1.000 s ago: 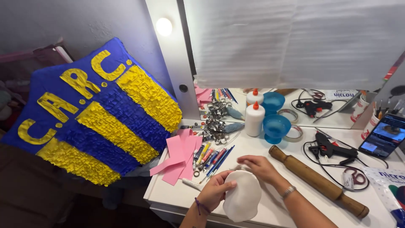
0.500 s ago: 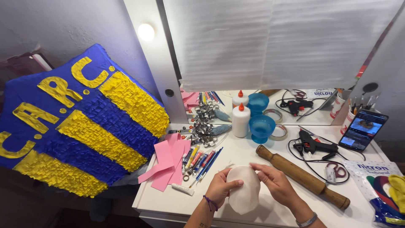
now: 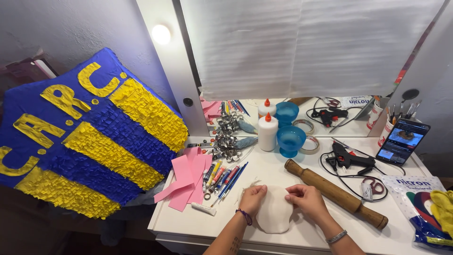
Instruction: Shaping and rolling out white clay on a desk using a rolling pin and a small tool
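Containers stood at the back of the white table (image 3: 179,222): a blue plastic cup on a stem (image 3: 290,140), whose inside could not be seen, and a white glue bottle with an orange cap (image 3: 267,131) just beside it on its left. A white paper cup (image 3: 387,130) near the mirror held some thin tools, too small to tell apart. A printed plastic bag (image 3: 409,192) lay at the right edge, with something yellow in it or on it; I could not tell which.

Near the front edge lay a flat oval sheet of white soft paste (image 3: 273,215), smooth and pale, longer than wide, flat on the table between both hands. The left hand (image 3: 253,197) pressed on its upper left edge with bent fingers, half closed, not gripping around it. The right hand (image 3: 306,198) touched the upper right edge the same way, fingers curled, and seemed to pinch the rim lightly.

A brown wooden rolling pin (image 3: 335,193) lay just beside the right hand, slanted. Pink paper strips (image 3: 186,177) and coloured pens (image 3: 222,177) lay to the left. A black glue gun (image 3: 349,159) rested behind the pin.
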